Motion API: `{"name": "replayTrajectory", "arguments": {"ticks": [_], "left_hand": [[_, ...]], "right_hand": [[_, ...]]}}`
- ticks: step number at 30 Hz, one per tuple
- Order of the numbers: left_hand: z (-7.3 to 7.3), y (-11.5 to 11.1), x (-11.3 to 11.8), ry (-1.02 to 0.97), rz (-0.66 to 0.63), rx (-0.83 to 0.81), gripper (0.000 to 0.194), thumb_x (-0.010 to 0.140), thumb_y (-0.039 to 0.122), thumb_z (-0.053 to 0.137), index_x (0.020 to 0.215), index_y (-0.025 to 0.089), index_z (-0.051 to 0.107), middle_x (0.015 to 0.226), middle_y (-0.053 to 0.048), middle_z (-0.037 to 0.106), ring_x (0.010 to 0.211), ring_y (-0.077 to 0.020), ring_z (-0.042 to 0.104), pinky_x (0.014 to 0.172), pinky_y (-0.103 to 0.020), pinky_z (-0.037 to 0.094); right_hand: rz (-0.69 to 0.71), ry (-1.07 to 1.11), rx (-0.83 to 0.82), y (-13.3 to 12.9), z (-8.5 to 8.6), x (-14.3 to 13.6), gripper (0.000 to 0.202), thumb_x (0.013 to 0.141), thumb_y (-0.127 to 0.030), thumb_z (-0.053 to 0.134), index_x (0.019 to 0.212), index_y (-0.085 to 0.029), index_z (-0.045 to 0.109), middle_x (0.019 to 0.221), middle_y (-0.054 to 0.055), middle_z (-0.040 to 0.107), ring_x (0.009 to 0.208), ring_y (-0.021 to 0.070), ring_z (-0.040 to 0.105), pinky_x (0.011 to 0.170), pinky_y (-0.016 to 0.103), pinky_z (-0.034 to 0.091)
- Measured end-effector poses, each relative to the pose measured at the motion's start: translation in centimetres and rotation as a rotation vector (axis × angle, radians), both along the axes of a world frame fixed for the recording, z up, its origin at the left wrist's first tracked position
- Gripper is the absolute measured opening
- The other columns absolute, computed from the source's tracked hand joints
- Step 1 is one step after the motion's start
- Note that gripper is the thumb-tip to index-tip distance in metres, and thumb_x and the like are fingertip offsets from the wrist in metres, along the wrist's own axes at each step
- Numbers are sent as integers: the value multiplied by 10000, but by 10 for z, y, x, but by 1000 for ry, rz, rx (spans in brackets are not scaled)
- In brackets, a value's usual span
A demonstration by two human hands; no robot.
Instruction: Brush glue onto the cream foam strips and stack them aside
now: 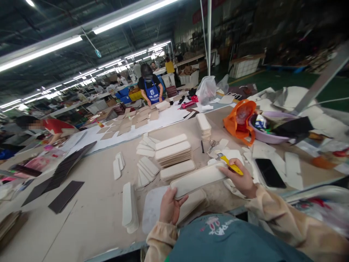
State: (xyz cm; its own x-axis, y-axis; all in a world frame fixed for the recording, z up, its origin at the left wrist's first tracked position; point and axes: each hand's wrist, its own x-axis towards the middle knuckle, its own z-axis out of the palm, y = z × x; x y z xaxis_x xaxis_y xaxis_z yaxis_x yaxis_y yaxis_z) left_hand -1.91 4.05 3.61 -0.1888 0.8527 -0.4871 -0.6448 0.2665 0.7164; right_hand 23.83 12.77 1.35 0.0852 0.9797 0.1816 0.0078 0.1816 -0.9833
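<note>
A long cream strip with rounded ends (pixel 198 179) is held up over the table edge. My left hand (pixel 171 204) grips its left end between thumb and fingers. A yellow utility knife (pixel 231 164) is in my right hand (pixel 242 178), whose fingertips also touch the strip's right end. Beneath the strip lies a stack of similar pieces (pixel 192 204), partly covered by it. Just beyond stand neat stacks of cream strips (pixel 174 154). To the left, more pieces are fanned out (pixel 147 170), and a tall narrow stack (pixel 129 207) stands by a translucent sheet (pixel 153 209).
A black phone (pixel 269 173), cream offcuts (pixel 293 169) and scissors (pixel 213 145) lie to the right. Behind them are an orange bag (pixel 240 122) and a lilac basin (pixel 268 136). Dark sheets (pixel 66 196) lie left. A co-worker in a blue apron (pixel 152 91) stands across the table.
</note>
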Motion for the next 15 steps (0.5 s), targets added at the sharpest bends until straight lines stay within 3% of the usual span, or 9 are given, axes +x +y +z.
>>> {"name": "replayTrajectory", "arguments": {"ticks": [4,7,10,15], "left_hand": [[-3,0,4,26,39,10,274,715,181,665,985,176,618,972,-43,670,912,-203,634,743,-394,581],[-6,-1,5,30,58,13,234,719,178,660,949,184,617,982,-25,663,927,-188,630,785,-408,571],[-7,-3,9,35,53,10,164,728,182,651,888,187,616,973,-12,663,928,-185,632,789,-418,569],[-8,-8,19,51,25,30,205,726,203,673,923,189,619,973,-18,667,936,-180,628,812,-416,560]], "right_hand": [[101,163,-159,0,3,1,431,672,-432,732,839,-262,373,647,-72,391,517,105,412,497,267,485],[116,238,-187,2,2,2,449,644,-424,753,822,-266,373,654,-75,419,526,105,436,527,293,532],[104,239,-143,4,2,6,435,647,-404,755,813,-264,377,646,-74,430,526,105,432,506,269,505],[107,156,-74,6,-1,16,362,715,-374,702,817,-264,373,624,-69,409,519,112,396,478,249,404]]}}
